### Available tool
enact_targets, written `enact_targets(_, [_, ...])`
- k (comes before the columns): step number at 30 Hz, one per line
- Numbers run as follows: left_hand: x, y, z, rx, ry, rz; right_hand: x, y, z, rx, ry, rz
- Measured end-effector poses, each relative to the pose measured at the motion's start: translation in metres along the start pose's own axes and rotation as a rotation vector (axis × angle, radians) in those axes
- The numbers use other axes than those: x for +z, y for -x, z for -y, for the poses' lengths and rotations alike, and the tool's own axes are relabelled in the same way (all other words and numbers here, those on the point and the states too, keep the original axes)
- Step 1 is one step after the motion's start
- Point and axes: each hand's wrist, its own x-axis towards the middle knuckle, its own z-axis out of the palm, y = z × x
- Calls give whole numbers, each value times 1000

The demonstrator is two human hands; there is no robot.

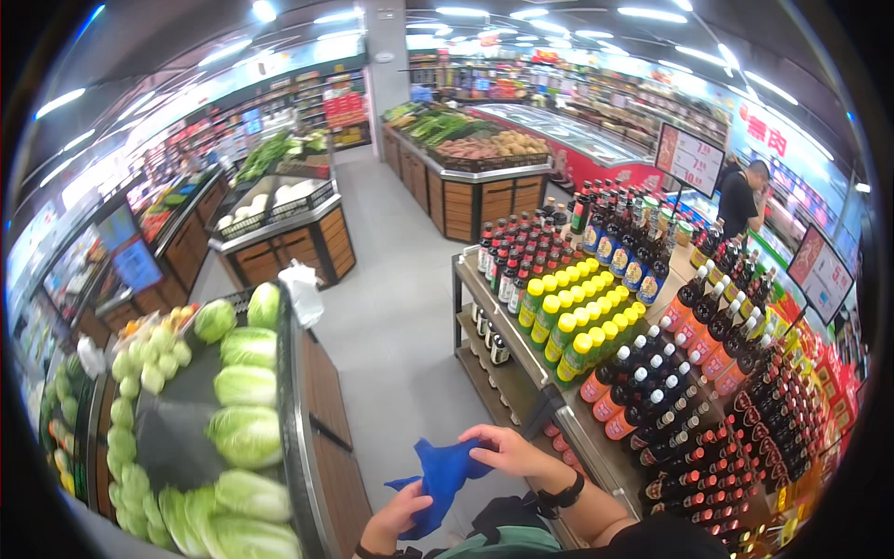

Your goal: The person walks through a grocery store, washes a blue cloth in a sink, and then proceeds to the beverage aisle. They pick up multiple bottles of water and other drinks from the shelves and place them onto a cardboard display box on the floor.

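Note:
A blue cloth (445,476) hangs stretched between my two hands above the grey aisle floor. My left hand (400,509) grips its lower left part, thumb on top. Fingers and thumb of my right hand (504,449) pinch the cloth's upper right corner. To the right of my right hand is the edge of a tiered display shelf (580,426) of bottles. The vegetable stand (314,447) with Chinese cabbages (244,437) is to the left of my left hand.
Yellow-capped bottles (566,328), dark bottles with orange labels (611,377) and red-capped bottles (517,251) crowd the shelf. A white plastic bag (302,293) hangs at the cabbage stand's corner. Further off are another vegetable stand (457,195), a chest freezer (573,133) and a person (740,199) in black.

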Motion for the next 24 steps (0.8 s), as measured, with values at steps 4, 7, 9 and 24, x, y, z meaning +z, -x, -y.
enact_targets(4, [-71,-84,-68,-70,-32,36,-59,-98,-30,-44,81,-21])
enact_targets(7, [-102,-157,-136,182,85,-78,-101,-172,-48,-9,118,-102])
enact_targets(9, [-125,-197,-187,271,84,-130,-125,-224,-59,-42,179,-185])
enact_targets(24, [-347,-407,-560,881,-145,-933,-337,-653,-106,24,451,169])
